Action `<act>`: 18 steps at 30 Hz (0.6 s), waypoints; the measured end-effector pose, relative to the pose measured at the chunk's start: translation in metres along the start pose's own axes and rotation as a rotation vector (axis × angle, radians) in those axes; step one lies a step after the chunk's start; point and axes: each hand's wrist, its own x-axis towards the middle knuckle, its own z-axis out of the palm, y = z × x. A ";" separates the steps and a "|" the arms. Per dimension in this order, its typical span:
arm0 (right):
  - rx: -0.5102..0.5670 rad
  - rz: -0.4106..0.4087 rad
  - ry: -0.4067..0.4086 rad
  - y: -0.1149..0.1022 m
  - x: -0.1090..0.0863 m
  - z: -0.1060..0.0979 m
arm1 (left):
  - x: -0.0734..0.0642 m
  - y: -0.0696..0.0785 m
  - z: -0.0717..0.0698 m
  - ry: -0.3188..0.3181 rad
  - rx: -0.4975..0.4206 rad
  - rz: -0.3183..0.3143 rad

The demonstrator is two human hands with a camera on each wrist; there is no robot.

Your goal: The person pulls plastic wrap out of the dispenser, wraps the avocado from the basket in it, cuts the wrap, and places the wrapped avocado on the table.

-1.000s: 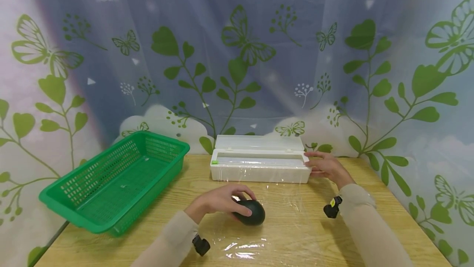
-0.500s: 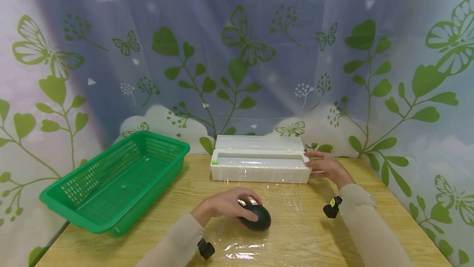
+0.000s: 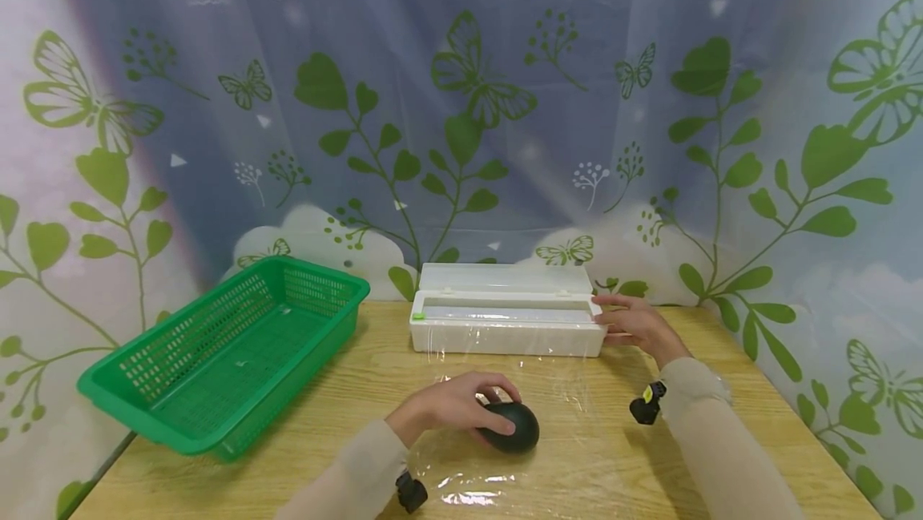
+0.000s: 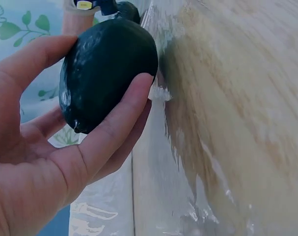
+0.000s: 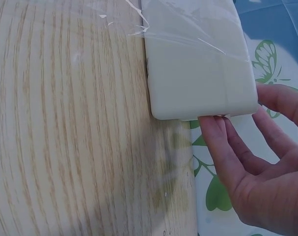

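My left hand holds a dark green avocado low over clear cling film spread on the table. In the left wrist view, fingers and thumb curl round the avocado, whose small stem nub points down; whether it touches the film is hard to tell. Film runs out from a white cling film dispenser at the back, its lid raised. At the dispenser's right end, my right hand rests its fingertips. The right wrist view shows these fairly straight fingers against the white end of the dispenser.
A green plastic basket stands on the left of the wooden table. A green slider sits at the dispenser's left end. Behind everything hangs a curtain with leaf and butterfly prints.
My left hand has moved right and slightly toward me, carrying the avocado over the film. My right hand and the dispenser have stayed in place.
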 end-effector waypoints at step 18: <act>0.008 0.035 0.016 0.001 0.001 0.001 | 0.003 -0.003 -0.006 0.074 0.230 0.030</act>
